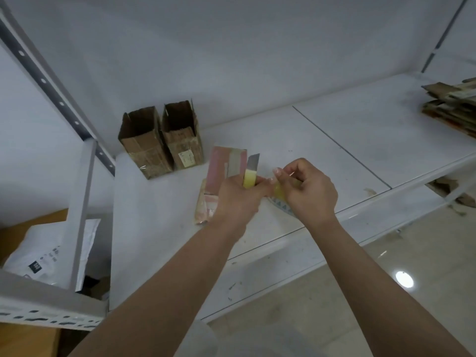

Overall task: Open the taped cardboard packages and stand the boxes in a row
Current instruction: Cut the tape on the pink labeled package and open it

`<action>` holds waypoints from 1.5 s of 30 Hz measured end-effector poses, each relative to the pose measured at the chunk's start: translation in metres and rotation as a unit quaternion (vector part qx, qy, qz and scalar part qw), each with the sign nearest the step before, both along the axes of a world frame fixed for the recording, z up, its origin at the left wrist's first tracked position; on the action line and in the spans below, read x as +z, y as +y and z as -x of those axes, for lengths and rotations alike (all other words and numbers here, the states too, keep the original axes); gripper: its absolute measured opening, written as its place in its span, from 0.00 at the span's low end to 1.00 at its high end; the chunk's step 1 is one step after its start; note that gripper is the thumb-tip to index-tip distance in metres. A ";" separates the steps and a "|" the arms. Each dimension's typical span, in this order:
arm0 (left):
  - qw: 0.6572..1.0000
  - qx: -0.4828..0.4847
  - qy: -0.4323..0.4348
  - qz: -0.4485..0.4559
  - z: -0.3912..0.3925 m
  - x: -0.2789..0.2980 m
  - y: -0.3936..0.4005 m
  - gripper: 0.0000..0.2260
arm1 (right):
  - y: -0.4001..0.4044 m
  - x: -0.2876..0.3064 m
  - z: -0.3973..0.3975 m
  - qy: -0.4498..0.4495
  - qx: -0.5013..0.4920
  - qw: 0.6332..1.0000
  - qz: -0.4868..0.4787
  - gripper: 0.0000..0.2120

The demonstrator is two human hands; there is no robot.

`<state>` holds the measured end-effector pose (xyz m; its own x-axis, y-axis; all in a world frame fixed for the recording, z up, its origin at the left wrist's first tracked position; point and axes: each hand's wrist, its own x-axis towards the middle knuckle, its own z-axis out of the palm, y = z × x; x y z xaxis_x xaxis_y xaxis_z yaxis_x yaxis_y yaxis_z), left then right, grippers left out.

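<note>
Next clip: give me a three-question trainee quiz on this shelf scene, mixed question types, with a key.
1. True or false: three opened boxes stand upright on the shelf.
2. The left hand grips which tool? A) scissors B) yellow utility knife C) marker
3. Fill in: the flat taped package lies to the ___ of the two standing boxes.

Key
1. False: two stand, side by side.
2. B, blade out.
3. Right.

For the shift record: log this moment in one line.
left hand: grips yellow knife | right hand: pinches tape | open boxes: standing
</note>
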<state>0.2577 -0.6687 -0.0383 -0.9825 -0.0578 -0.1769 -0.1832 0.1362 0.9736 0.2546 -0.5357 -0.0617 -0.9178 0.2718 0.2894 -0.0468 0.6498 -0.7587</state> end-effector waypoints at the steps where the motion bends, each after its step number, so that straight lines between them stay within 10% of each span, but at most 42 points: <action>1: 0.999 0.015 -0.027 -0.036 -0.003 -0.001 0.002 0.09 | -0.003 -0.001 0.000 0.021 0.000 1.000 0.005 0.11; 10: 1.000 0.016 0.006 0.023 -0.022 -0.001 -0.012 0.07 | -0.018 -0.013 0.007 0.039 0.006 0.999 0.027 0.12; 18: 0.980 0.160 -0.014 0.118 -0.011 -0.027 -0.130 0.14 | 0.009 -0.050 0.023 0.014 -0.092 0.980 -0.174 0.12; 29: 0.857 0.047 -0.101 0.503 -0.027 -0.112 -0.170 0.18 | -0.019 -0.106 0.012 -0.056 -0.024 0.967 -0.247 0.19; 36: 0.995 0.034 0.061 0.075 -0.002 -0.054 -0.127 0.27 | -0.057 -0.055 0.006 0.001 0.077 0.986 0.150 0.27; 40: 0.991 -0.022 0.097 0.086 0.008 -0.061 -0.103 0.29 | -0.080 -0.052 -0.002 -0.054 0.121 0.967 0.216 0.35; 45: 0.988 -0.007 0.129 0.087 0.013 -0.082 -0.100 0.23 | -0.085 -0.058 -0.006 -0.044 0.128 0.967 0.218 0.22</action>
<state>0.2449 -0.7692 -0.1207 -0.9946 -0.0514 0.0905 0.0706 0.3056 0.9495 0.2604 -0.6211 -0.1200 -0.9869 0.1103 0.1173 -0.0876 0.2436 -0.9659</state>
